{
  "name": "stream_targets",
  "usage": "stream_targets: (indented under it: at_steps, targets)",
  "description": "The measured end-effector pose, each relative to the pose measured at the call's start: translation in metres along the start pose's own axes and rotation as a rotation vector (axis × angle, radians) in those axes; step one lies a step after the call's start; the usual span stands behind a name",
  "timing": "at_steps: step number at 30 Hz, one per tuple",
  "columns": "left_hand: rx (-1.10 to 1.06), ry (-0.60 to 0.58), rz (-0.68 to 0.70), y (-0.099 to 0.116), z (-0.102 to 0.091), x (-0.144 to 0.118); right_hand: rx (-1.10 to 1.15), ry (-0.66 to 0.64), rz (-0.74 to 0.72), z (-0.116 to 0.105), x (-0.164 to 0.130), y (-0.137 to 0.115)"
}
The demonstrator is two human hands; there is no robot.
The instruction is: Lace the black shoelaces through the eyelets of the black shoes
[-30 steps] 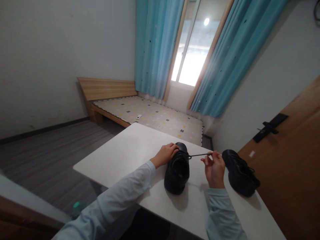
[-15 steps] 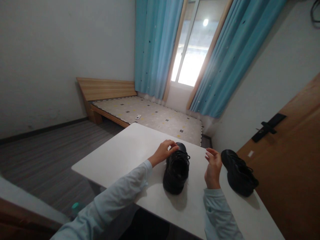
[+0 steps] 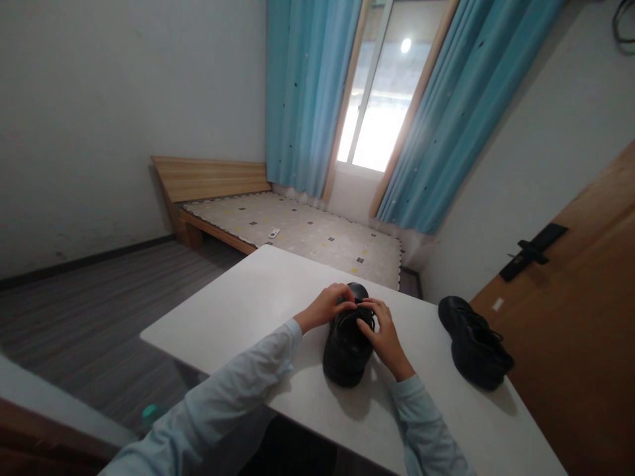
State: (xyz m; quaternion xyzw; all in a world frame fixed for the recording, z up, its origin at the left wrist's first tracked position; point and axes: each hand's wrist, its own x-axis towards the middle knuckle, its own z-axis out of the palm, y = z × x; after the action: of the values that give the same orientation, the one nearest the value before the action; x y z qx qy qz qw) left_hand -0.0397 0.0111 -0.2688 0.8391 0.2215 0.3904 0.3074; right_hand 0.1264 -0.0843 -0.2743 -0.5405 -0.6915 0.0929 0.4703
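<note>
Lower centre of frame: black shoe (image 3: 346, 360) upright on white table (image 3: 223, 311), heel nearest the camera. Left hand (image 3: 330, 308) and right hand (image 3: 387, 337) meet over its front opening, fingers part-curled, thumbs close to fingertips; too dark and small to tell what they pinch. Shoe looks light, upper soft, sole stiffer; heel or sides seem the best hold. Second shoe (image 3: 479, 350) lower right. Bed (image 3: 297, 225) beyond, mid-frame; window (image 3: 381, 112) upper right of centre.

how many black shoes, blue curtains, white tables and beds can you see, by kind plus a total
Black shoes: 2
Blue curtains: 2
White table: 1
Bed: 1
Total: 6
</note>
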Motion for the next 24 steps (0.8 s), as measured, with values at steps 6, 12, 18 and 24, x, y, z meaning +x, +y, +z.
stream_targets:
  at_steps: [6, 12, 18, 24]
  targets:
    - [-0.063, 0.086, -0.059, 0.004, 0.001, -0.001, -0.064, 0.009, -0.044, 0.002, -0.002, 0.000]
    - [-0.128, 0.247, -0.053, 0.010, -0.006, 0.001, -0.058, 0.005, -0.064, 0.001, -0.002, 0.000]
    - [-0.080, 0.565, -0.170, 0.006, -0.011, 0.003, -0.059, 0.007, -0.068, 0.001, -0.002, 0.000]
    - [0.115, 0.783, -0.201, -0.002, -0.016, 0.003, -0.050, 0.032, -0.062, 0.001, -0.003, 0.000]
